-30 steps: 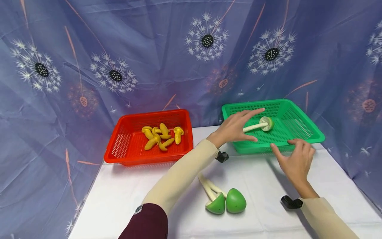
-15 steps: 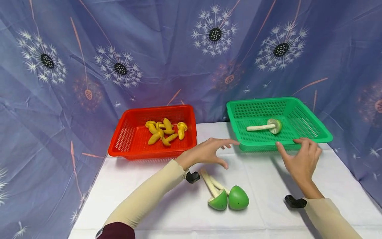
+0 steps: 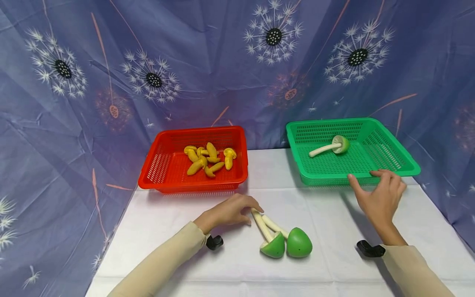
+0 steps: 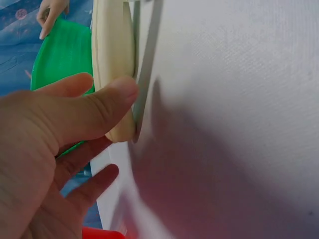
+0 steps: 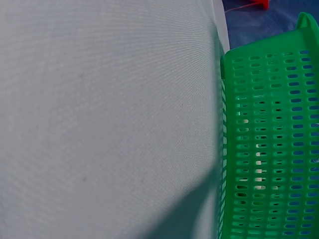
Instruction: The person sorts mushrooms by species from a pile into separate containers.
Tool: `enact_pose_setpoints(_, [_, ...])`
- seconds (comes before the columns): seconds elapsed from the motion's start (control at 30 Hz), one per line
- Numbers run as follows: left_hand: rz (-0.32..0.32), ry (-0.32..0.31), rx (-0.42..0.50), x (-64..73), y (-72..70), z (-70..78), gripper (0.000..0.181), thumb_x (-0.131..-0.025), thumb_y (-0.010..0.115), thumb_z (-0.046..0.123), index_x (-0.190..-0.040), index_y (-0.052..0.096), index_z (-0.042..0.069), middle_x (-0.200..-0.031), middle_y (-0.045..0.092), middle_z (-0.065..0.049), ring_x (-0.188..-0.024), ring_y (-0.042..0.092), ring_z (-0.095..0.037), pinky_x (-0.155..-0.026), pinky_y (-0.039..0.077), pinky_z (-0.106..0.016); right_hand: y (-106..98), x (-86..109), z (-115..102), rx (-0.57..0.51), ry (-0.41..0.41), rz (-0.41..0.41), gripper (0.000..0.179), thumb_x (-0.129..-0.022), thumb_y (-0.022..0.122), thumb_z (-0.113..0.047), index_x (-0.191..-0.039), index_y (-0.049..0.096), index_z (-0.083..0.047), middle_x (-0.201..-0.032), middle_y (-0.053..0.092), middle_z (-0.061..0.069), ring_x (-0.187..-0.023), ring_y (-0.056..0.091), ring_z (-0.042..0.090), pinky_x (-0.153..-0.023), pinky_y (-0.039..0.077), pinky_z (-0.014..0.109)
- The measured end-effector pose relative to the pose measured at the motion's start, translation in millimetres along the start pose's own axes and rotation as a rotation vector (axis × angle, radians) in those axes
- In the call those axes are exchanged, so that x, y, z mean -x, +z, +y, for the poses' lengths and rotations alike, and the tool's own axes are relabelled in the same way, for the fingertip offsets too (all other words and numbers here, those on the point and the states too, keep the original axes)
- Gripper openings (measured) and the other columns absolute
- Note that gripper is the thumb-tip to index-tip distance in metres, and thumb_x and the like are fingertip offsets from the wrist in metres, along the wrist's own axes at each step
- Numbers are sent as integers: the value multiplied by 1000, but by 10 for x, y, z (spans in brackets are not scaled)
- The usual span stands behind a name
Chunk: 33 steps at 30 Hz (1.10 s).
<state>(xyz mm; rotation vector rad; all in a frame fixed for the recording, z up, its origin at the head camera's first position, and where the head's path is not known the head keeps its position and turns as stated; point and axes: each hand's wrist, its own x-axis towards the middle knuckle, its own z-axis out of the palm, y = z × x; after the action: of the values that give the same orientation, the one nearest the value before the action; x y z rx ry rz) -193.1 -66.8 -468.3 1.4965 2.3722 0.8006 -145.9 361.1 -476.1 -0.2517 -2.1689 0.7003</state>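
Note:
My left hand (image 3: 230,210) is low over the white cloth, fingertips right at the stem end of a green-capped toy mushroom (image 3: 273,245). In the left wrist view its thumb overlaps the pale stem (image 4: 113,45), fingers spread. A second green-capped mushroom (image 3: 299,242) lies beside the first, caps toward me. My right hand (image 3: 380,200) is at the front rim of the green basket (image 3: 326,179), fingertips at the rim and thumb spread away from them. One green-capped mushroom (image 3: 342,144) lies in that basket. The right wrist view shows the basket wall but not the hand.
A red basket (image 3: 193,187) with several yellow toy mushrooms (image 3: 197,164) stands at the back left. A blue dandelion-print curtain (image 3: 208,62) hangs behind the table. White cloth (image 3: 319,272) covers the tabletop.
My left hand has moved from over the green basket left and down to the mushroom stem. The mushroom in the basket has turned slightly. The right hand stays at the rim.

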Motion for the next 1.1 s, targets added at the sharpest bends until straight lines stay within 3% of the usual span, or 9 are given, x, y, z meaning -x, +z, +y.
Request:
enact_pose_setpoints(0.2, [-4,18,-46,-3,25,7,32,-76,83,6,-106,77,15,-100,68,4,-86,58,-11,-75,49,-20,11,4,9,-1,-1,0,63,-76,81,-39,-112,54,5,-123,47,28,-112,32,47,-102,23,56])
enact_pose_setpoints(0.37, [-60,-13,6,24,11,46,24,-80,81,10,-103,78,14,-89,68,5,-73,55,-11,-62,40,-14,-1,-6,4,3,6,3,63,-77,81,-40,-113,54,4,-121,47,27,-113,32,46,-100,24,56])
enact_pose_setpoints(0.53, [-87,-4,79,49,-5,117,21,-83,80,13,-103,76,12,-84,65,4,-72,56,-11,-61,41,-13,-4,-12,9,3,-4,1,63,-77,80,-40,-113,54,4,-119,47,28,-112,31,47,-100,24,56])
enact_pose_setpoints(0.67, [-73,-25,142,72,-69,201,20,-83,79,16,-102,75,15,-82,63,8,-73,56,-8,-63,45,-15,-8,-13,13,7,-9,0,63,-77,80,-40,-113,54,4,-117,47,28,-110,31,47,-100,23,56])
enact_pose_setpoints(0.83, [12,-21,177,58,-211,324,19,-83,78,17,-102,75,19,-81,61,13,-72,57,-7,-63,48,-18,-24,-24,3,11,-20,5,64,-76,81,-39,-114,54,5,-115,47,29,-108,32,48,-99,24,57])
enact_pose_setpoints(1.1, [290,95,152,-146,-508,531,18,-83,77,20,-101,75,20,-81,62,12,-72,57,-5,-63,54,-28,-42,12,5,11,-17,12,63,-75,82,-39,-113,56,4,-111,48,29,-106,33,47,-97,24,57])
